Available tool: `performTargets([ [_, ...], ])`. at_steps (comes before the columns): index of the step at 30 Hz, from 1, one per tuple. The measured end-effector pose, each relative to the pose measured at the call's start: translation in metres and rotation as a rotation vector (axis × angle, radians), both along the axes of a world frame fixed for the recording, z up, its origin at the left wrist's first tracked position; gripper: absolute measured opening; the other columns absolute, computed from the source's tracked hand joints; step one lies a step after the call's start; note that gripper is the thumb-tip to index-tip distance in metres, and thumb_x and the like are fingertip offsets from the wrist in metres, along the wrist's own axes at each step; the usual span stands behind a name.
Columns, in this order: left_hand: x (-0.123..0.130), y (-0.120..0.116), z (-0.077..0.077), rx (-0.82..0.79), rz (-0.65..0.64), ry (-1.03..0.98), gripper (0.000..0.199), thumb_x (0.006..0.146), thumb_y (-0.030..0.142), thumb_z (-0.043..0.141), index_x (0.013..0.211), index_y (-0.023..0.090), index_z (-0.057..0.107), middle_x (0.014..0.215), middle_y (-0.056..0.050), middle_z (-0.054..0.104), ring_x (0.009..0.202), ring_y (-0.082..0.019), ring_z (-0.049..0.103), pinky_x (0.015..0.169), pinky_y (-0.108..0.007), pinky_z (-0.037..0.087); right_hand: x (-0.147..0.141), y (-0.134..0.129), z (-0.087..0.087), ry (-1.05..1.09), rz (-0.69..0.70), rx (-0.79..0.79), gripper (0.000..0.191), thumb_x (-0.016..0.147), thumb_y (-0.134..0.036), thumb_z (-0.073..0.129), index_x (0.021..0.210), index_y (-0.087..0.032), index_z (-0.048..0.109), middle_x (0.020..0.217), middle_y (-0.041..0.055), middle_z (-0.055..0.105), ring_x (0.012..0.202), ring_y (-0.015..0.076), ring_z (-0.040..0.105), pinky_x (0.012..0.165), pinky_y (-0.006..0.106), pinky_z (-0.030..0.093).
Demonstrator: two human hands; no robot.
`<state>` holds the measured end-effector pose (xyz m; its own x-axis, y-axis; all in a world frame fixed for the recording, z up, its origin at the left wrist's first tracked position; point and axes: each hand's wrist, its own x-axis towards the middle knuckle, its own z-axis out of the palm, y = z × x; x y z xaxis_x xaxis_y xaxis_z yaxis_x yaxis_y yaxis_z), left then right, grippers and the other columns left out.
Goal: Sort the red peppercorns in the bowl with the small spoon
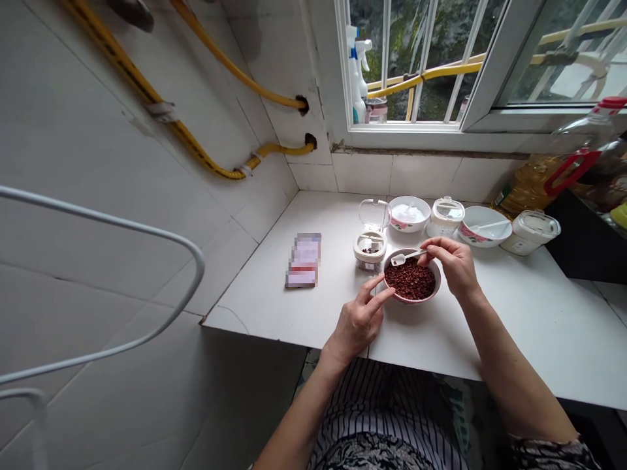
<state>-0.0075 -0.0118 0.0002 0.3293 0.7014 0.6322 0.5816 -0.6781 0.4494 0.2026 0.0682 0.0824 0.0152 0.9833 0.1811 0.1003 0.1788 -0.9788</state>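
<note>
A small white spoon (pixel 400 259) is pinched in my right hand (pixel 451 262), its scoop over a bowl (pixel 437 287) of dark red grains (pixel 411 282). On the bowl's left rim rest the fingertips of my left hand (pixel 360 318), spread a little apart and holding nothing else. Just behind and left of the bowl stands a clear jar (pixel 369 261) with its lid raised and some dark grains inside.
Behind are a bowl of white powder (pixel 408 213), a lidded jar (pixel 445 219), a bowl with a white spoon (pixel 482 238) and another lidded jar (pixel 531 235). An oil bottle (pixel 543 173) stands back right. A blurred phone-like object (pixel 304 261) lies left on the counter (pixel 264 287).
</note>
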Motion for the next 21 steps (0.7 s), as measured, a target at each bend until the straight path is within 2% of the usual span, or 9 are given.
performTargets([
  [5,0.001,0.0,0.0,-0.009,-0.003,0.012,0.052,0.091,0.002,0.043,0.137,0.025,0.048,0.147,-0.014,0.049,0.089,-0.012,0.07,0.078,-0.028,0.063,-0.014,-0.003,0.001,-0.002,-0.055,0.204,0.015,0.089,-0.034,0.059,0.091,-0.021,0.066,0.075,0.0038,0.074,0.073,0.02,0.072,0.077,0.037,0.058],
  [8,0.001,0.0,0.0,0.001,-0.004,0.001,0.053,0.091,0.002,0.043,0.138,0.025,0.047,0.147,-0.014,0.049,0.091,-0.013,0.071,0.079,-0.028,0.063,-0.028,-0.006,-0.004,-0.208,0.023,0.379,0.014,0.094,-0.029,0.055,0.097,-0.022,0.066,0.085,0.0049,0.077,0.08,0.0208,0.074,0.085,0.041,0.057],
  [10,0.002,0.0,0.001,0.005,-0.005,-0.01,0.054,0.091,0.002,0.043,0.139,0.026,0.047,0.146,-0.013,0.049,0.093,-0.014,0.071,0.081,-0.029,0.062,-0.033,-0.007,-0.006,-0.366,0.085,0.545,0.015,0.095,-0.023,0.052,0.095,-0.023,0.067,0.084,0.0035,0.078,0.076,0.02,0.073,0.095,0.046,0.052],
  [12,0.002,0.001,0.001,0.009,-0.007,-0.015,0.054,0.091,0.002,0.044,0.139,0.026,0.047,0.146,-0.013,0.05,0.094,-0.014,0.071,0.082,-0.029,0.062,-0.031,-0.008,-0.007,-0.432,0.08,0.611,0.017,0.095,-0.02,0.051,0.095,-0.024,0.067,0.082,0.0032,0.079,0.077,0.0203,0.073,0.097,0.046,0.05],
  [16,0.001,0.001,0.002,0.019,-0.017,-0.03,0.052,0.092,0.002,0.045,0.137,0.026,0.049,0.143,-0.014,0.051,0.097,-0.015,0.071,0.08,-0.027,0.062,-0.011,-0.009,-0.005,-0.37,-0.043,0.466,0.013,0.092,-0.022,0.054,0.092,-0.022,0.067,0.073,0.0031,0.076,0.075,0.0215,0.071,0.081,0.039,0.055],
  [21,0.0,0.001,0.002,0.027,-0.004,-0.023,0.05,0.092,0.001,0.045,0.135,0.026,0.05,0.141,-0.013,0.053,0.1,-0.016,0.071,0.079,-0.026,0.062,0.004,-0.006,-0.006,-0.453,0.002,0.356,0.016,0.084,-0.017,0.051,0.076,-0.021,0.065,0.058,0.0,0.068,0.061,0.0185,0.065,0.069,0.032,0.051],
])
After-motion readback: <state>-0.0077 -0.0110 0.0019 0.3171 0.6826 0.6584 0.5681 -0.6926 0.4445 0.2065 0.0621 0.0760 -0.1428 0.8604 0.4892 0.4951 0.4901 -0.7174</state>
